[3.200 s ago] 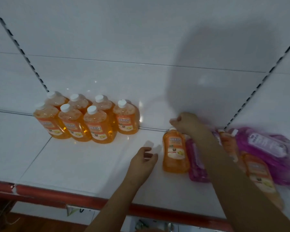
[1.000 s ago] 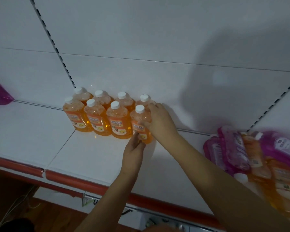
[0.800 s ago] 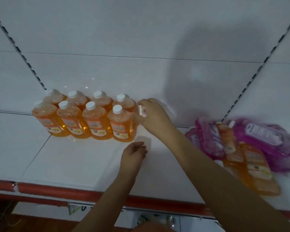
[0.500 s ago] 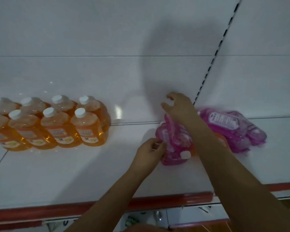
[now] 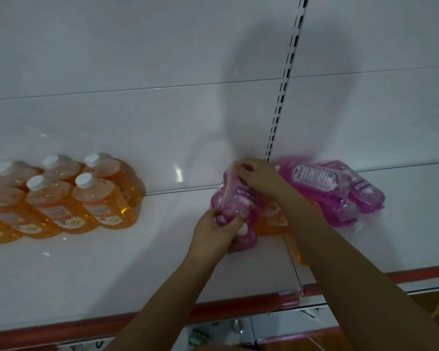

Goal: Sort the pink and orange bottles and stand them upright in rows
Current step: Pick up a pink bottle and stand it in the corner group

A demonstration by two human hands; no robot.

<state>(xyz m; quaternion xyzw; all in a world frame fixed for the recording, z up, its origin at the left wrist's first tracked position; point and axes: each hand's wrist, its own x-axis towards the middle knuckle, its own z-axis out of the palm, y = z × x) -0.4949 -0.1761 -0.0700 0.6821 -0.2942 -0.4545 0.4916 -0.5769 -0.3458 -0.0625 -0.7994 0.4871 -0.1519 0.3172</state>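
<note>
Several orange bottles with white caps stand upright in two rows at the left of the white shelf. To the right lies a mixed pile: pink bottles on their sides and an orange bottle partly hidden under my arms. My right hand grips the top end of a pink bottle at the pile's left. My left hand holds the lower end of the same pink bottle, near a white cap.
The shelf's red front edge runs across the bottom. A slotted upright rises in the white back wall behind the pile. Bare shelf surface lies between the orange rows and the pile.
After setting an orange bottle into the rows, both hands moved right to the pile. They have closed on a pink bottle, which is now raised a little at the pile's left side.
</note>
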